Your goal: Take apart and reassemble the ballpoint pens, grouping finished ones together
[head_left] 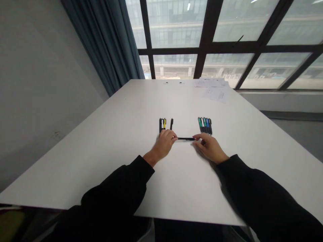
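Note:
A slim black pen (186,138) lies crosswise between my two hands, just over or on the white table. My left hand (165,143) pinches its left end, and the fingers of my right hand (206,145) are closed on its right end. Beyond my left hand, a few pens stand side by side, among them a yellow pen (165,123); their near ends are hidden by the hand. One black pen (172,123) lies slightly apart to their right. Just past my right hand is a tight row of several pens (205,125) with green, white, blue and black parts.
The white table (106,161) stretches to the windows. Sheets of paper (213,89) lie at its far right edge, and two small dark-centred spots show at the far edge. A blue curtain (108,43) hangs at the left beside a grey wall.

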The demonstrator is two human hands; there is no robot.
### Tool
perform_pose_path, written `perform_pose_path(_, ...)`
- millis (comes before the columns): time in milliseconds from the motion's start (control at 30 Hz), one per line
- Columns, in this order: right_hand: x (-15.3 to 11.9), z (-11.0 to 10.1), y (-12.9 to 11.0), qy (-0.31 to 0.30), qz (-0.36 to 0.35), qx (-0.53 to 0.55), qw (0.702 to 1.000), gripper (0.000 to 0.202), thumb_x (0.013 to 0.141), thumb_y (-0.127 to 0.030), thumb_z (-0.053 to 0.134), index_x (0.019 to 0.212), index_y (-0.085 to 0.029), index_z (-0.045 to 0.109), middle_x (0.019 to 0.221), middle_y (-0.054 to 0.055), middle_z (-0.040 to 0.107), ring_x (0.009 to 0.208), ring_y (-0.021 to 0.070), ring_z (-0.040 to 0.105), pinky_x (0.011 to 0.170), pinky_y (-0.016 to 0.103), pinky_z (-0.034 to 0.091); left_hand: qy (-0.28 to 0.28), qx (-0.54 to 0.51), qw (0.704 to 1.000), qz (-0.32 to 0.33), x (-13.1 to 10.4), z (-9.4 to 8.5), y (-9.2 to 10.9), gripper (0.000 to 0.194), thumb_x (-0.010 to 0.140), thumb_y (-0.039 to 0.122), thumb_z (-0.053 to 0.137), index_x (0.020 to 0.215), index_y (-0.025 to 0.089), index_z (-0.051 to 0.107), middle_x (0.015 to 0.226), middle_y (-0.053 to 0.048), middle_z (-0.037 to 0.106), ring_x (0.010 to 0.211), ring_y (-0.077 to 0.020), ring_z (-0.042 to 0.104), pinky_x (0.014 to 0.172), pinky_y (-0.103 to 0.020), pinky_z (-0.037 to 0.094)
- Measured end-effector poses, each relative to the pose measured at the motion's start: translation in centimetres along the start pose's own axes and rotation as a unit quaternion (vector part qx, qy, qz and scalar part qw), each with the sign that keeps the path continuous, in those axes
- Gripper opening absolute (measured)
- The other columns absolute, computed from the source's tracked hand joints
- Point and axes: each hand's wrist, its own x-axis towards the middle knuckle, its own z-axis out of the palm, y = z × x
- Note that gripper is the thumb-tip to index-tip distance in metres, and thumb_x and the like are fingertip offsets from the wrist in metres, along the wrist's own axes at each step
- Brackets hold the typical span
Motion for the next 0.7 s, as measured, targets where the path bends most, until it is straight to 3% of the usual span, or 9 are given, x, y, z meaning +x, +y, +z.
perform_pose_path(200, 0.0, -0.2, 0.0, 0.011, 0.017, 0.040, 0.999, 0.025, 0.092, -0.037, 0.064, 0.100, -0.017, 0.078, 0.091, 0.007, 0.071, 0.068, 0.0160, 0.059, 0.068, 0.030, 0.048, -0.010, -0.200, 0.977, -0.069, 0.0, -0.5, 0.1, 0.027, 0.100, 0.039, 0.055, 0.099, 0.017, 0.070, 0.087, -0.004, 0.070, 0.078, -0.0153, 0.060, 0.075, -0.027, 0.048)
perform_pose_path(333, -0.4, -0.5, 0.2, -0.006, 0.089, 0.128, 0.988, 0.034, 0.087, -0.048, 0.071, 0.099, -0.017, 0.079, 0.086, 0.007, 0.074, 0.065, 0.0166, 0.063, 0.062, 0.030, 0.050, -0.013, -0.331, 0.931, -0.154, 0.5, 0.1, 0.3, 0.034, 0.093, 0.047, 0.060, 0.099, 0.016, 0.075, 0.077, -0.003, 0.071, 0.055, -0.0099, 0.049, 0.051, -0.022, 0.038)
perform_pose_path(467, -0.6, -1.0, 0.1, -0.024, 0.135, 0.193, 0.971, 0.040, 0.092, -0.054, 0.063, 0.094, -0.016, 0.077, 0.078, 0.007, 0.073, 0.059, 0.0149, 0.061, 0.055, 0.028, 0.048, -0.002, -0.388, 0.902, -0.188, 1.0, 0.6, 0.5, 0.034, 0.088, 0.045, 0.066, 0.103, 0.017, 0.077, 0.082, -0.004, 0.074, 0.050, -0.0075, 0.045, 0.047, -0.022, 0.035)
perform_pose_path(700, -0.4, -1.3, 0.8, 0.020, 0.177, 0.304, 0.936, 0.040, 0.075, -0.048, 0.084, 0.093, -0.014, 0.075, 0.061, 0.001, 0.066, 0.047, 0.0107, 0.052, 0.045, 0.024, 0.040, -0.010, -0.438, 0.878, -0.191, 1.0, 0.9, 0.3, 0.038, 0.081, 0.045, 0.073, 0.106, 0.016, 0.075, 0.086, -0.004, 0.074, 0.051, -0.0062, 0.049, 0.048, -0.021, 0.039)
